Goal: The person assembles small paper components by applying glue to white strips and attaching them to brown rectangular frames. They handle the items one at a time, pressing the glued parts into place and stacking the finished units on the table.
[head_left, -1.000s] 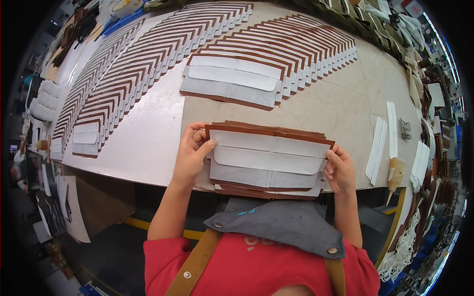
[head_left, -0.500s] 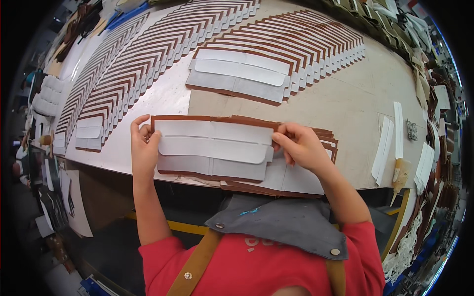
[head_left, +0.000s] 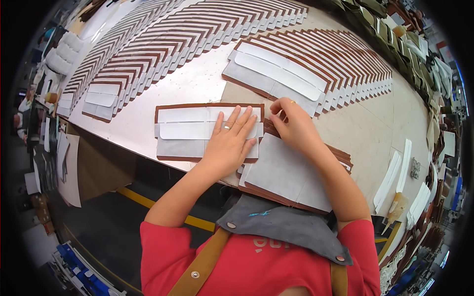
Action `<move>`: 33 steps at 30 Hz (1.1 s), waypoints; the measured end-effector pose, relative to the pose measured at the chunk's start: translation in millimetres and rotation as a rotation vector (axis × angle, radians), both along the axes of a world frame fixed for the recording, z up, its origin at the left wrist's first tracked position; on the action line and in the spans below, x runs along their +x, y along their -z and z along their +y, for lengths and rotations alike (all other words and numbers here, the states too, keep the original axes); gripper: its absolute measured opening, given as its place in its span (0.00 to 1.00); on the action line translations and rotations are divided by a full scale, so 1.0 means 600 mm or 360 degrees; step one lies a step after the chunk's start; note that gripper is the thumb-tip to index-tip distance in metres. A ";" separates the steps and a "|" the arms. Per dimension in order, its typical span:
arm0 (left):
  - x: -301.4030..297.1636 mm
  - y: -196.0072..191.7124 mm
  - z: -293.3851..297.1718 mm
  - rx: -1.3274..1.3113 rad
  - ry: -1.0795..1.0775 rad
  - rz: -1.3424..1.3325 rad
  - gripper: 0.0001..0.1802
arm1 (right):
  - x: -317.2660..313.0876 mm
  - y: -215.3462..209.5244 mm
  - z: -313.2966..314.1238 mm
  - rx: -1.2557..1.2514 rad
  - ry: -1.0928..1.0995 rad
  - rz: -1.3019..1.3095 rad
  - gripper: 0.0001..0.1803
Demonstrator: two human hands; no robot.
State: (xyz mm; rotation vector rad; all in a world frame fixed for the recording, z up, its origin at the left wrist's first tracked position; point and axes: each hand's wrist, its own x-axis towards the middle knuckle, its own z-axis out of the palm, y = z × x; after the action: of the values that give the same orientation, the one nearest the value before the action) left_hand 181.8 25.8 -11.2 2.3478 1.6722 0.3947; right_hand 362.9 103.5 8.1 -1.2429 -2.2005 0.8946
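Here I have the left hand (head_left: 229, 140) spread flat, gripping nothing, on a brown-bordered, white-and-grey panel (head_left: 185, 130) on the near table (head_left: 140, 123); the right hand (head_left: 296, 126) half-curls by a stack (head_left: 281, 170), its grip unclear.

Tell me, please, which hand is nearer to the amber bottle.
Right. The right hand is left of and beyond the amber bottle, by the far corner of the stack; the left hand is farther left, spread on a panel.

Olive-green fabric (head_left: 392, 53) lies heaped along the right far edge of the surface (head_left: 368, 126). Nearer, a yellowish nozzle bottle (head_left: 397, 206) sits near small grey pieces (head_left: 415, 170); white bundles (head_left: 64, 51) lie leftward.
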 end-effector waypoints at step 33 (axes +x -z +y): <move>-0.238 -0.008 -0.032 -0.0021 -0.0873 -0.0904 0.20 | -0.040 -0.002 0.000 0.0363 -0.0151 -0.0197 0.12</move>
State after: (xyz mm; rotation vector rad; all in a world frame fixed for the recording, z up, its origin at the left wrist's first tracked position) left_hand 39.1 6.6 -6.4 1.5081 1.9491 1.0255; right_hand 339.1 103.7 9.1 -1.1201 -2.3981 0.5938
